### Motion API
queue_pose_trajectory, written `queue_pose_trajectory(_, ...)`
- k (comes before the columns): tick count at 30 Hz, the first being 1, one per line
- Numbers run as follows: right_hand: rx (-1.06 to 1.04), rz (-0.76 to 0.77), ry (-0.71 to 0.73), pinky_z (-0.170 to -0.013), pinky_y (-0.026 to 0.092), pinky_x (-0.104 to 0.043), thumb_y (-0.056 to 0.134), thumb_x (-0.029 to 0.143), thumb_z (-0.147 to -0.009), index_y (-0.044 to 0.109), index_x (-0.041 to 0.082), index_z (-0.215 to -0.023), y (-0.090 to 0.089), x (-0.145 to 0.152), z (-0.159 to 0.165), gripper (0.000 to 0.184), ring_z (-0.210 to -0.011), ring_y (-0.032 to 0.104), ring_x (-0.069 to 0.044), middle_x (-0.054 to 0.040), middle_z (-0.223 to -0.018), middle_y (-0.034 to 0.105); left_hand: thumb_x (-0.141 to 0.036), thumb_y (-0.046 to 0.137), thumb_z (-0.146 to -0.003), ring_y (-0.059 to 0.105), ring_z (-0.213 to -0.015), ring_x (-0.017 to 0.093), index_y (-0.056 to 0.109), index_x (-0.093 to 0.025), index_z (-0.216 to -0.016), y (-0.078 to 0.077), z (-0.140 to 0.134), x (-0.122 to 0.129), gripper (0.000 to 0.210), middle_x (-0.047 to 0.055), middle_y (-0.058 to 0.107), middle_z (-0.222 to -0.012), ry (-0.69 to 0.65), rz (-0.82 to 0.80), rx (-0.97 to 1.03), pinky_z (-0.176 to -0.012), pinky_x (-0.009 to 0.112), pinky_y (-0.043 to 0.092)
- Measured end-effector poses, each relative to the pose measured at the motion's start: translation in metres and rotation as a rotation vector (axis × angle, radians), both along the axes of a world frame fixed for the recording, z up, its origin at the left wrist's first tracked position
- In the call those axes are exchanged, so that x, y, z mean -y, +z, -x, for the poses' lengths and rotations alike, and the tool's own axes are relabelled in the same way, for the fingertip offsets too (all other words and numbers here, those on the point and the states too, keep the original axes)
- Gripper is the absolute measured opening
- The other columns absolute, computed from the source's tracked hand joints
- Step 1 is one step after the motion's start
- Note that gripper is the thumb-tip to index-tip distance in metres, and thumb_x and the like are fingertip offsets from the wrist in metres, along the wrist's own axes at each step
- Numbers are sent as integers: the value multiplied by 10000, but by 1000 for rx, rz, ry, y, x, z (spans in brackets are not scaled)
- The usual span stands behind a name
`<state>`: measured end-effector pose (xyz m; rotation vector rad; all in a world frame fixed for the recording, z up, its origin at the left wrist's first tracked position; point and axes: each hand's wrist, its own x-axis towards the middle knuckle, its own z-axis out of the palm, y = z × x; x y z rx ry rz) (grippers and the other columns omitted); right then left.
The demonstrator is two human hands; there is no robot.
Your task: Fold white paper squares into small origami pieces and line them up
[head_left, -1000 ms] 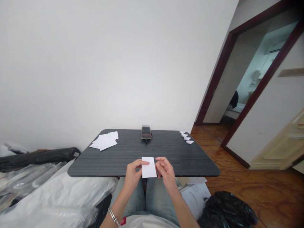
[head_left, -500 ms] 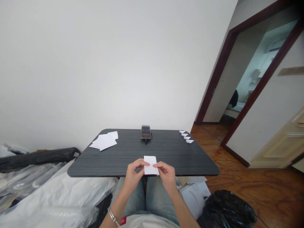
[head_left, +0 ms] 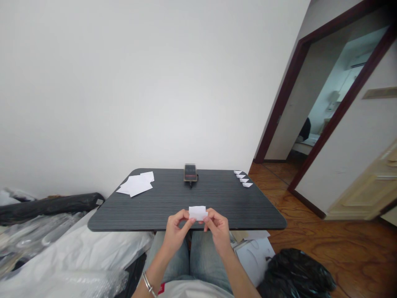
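A small piece of white paper [head_left: 197,212] is pinched between both my hands at the table's front edge; its near part is bent up, so it looks short and wide. My left hand [head_left: 177,228] grips its left lower corner between thumb and fingers. On the right lower corner, my right hand [head_left: 217,227] does the same. Loose white paper sheets [head_left: 136,184] lie overlapping on the table's left side. Several small folded white papers [head_left: 244,180] stand in a slanted row along the right edge.
The dark wood-grain table [head_left: 161,207] stands against a white wall. A small black device on a stand [head_left: 190,173] sits at its back middle. Plastic-wrapped goods [head_left: 68,248] are heaped at left. On the floor at right lie a black plastic bag [head_left: 294,273] and a white paper bag [head_left: 254,256].
The paper in my hands has gone from a taller, flat rectangle to a short, wide one, its near edge turned up. My thumbs have moved down to its lower edge.
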<state>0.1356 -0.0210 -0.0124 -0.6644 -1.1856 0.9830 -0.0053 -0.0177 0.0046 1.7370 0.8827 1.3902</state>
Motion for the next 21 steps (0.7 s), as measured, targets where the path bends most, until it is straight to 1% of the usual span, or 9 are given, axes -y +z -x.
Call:
queue_pose_trajectory(3, -6, 41, -45, -390, 376, -178, 599, 307, -735, 540, 162, -529, 5, 3, 1, 259, -517, 476, -100, -10, -631, 552, -264, 550, -771, 532, -636, 140, 519, -142, -616, 1, -3, 2, 199, 14, 578, -639, 0, 25, 7, -627, 225, 416)
queue_pose_trajectory(6, 12, 76, -94, -419, 396, -186, 594, 306, -738, 558, 161, -551, 9, 7, 3, 239, -527, 488, -105, -5, -612, 547, -275, 563, -761, 517, -616, 128, 502, -145, -610, 1, -5, 3, 208, 1, 548, -614, 29, 61, 36, -612, 214, 411)
queue_pose_trajectory(9, 44, 107, -150, -432, 403, -194, 587, 313, -743, 566, 161, -564, 12, 10, 5, 236, -489, 481, -99, 7, -569, 531, -287, 582, -747, 511, -586, 118, 477, -151, -600, 0, -8, 4, 226, -15, 521, -582, 59, 109, 88, -581, 203, 406)
queue_pose_trajectory(13, 65, 128, -200, -436, 407, -202, 597, 327, -734, 554, 158, -554, 13, 11, 7, 250, -473, 496, -104, 4, -549, 537, -295, 601, -730, 530, -569, 108, 437, -165, -620, 0, -13, 6, 236, -33, 512, -581, 24, 174, 195, -552, 194, 416)
queue_pose_trajectory(15, 69, 133, -210, -436, 406, -202, 600, 330, -732, 548, 157, -550, 12, 11, 7, 256, -465, 501, -104, 6, -542, 539, -280, 608, -727, 554, -582, 109, 439, -178, -714, 1, -15, 7, 198, -38, 541, -608, -10, 210, 269, -556, 194, 430)
queue_pose_trajectory(16, 73, 135, -214, -438, 405, -200, 601, 330, -733, 543, 157, -547, 11, 10, 7, 261, -461, 502, -102, 9, -535, 537, -271, 611, -725, 567, -595, 113, 444, -187, -794, 1, -16, 7, 200, -38, 560, -629, -25, 225, 298, -563, 199, 440)
queue_pose_trajectory(18, 82, 142, -220, -442, 403, -198, 599, 329, -736, 533, 157, -538, 10, 10, 7, 270, -453, 501, -99, 14, -521, 532, -258, 611, -726, 588, -625, 123, 425, -200, -975, 2, -16, 7, 316, -29, 592, -673, -48, 246, 319, -585, 213, 460)
queue_pose_trajectory(19, 85, 147, -219, -445, 404, -198, 599, 327, -737, 531, 157, -538, 10, 10, 7, 270, -455, 503, -99, 16, -517, 531, -256, 609, -728, 594, -639, 127, 416, -198, -1031, 2, -16, 7, 364, -21, 602, -690, -55, 251, 309, -593, 218, 467)
queue_pose_trajectory(21, 88, 156, -214, -451, 408, -199, 601, 326, -737, 531, 157, -542, 9, 10, 6, 267, -468, 513, -105, 19, -517, 528, -266, 599, -736, 598, -655, 134, 450, -177, -1040, 1, -15, 6, 350, 0, 615, -711, -54, 255, 268, -594, 219, 476)
